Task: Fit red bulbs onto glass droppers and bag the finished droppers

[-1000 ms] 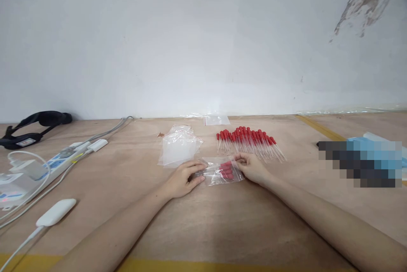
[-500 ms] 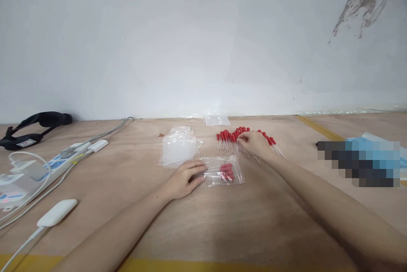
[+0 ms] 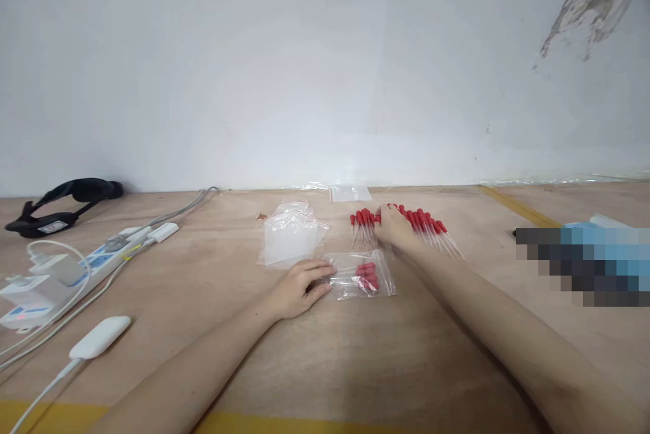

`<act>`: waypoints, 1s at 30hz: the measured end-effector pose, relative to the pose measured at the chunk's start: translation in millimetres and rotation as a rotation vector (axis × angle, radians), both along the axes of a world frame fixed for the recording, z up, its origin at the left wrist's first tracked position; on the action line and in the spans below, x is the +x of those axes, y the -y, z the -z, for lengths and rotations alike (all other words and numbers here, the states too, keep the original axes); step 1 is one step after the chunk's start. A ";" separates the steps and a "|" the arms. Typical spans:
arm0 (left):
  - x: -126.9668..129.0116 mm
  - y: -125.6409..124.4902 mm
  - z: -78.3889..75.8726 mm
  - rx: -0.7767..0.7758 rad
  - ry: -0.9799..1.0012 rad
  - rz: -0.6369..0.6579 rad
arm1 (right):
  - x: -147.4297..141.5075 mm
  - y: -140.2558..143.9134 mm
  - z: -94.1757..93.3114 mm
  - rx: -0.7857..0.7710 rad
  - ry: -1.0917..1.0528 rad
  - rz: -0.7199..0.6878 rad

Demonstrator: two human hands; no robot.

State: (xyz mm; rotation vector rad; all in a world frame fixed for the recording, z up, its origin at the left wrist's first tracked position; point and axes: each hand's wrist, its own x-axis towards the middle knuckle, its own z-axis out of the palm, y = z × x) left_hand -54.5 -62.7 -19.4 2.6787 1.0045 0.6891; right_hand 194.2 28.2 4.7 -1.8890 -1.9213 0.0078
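A clear plastic zip bag (image 3: 350,290) lies flat before me, holding several red-bulbed droppers (image 3: 368,271). At its left end, my left hand (image 3: 299,288) grips the bag between thumb and fingers. Just beyond the bag, a row of droppers with red rubber bulbs and thin clear stems (image 3: 424,221) is spread on the table. My right hand (image 3: 396,227) reaches into the middle of that row, its fingers bent and closed at the droppers. The hand covers part of the row, and its fingertips are partly hidden.
A stack of flat clear bags (image 3: 289,241) lies left of the droppers; another bag (image 3: 350,194) is by the wall. On the left are a power strip (image 3: 96,261), cables, a white device (image 3: 101,338) and a black strap (image 3: 66,204). A blurred-out item (image 3: 573,265) is at right.
My right hand has shifted slightly left along the dropper row, uncovering more droppers on its right. My left hand keeps its place on the bag. The view has turned slightly.
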 end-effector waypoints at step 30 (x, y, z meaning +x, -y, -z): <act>-0.7 2.1 -4.1 -0.068 -0.013 -0.042 | 34.9 76.2 30.9 -0.440 -1.165 -0.469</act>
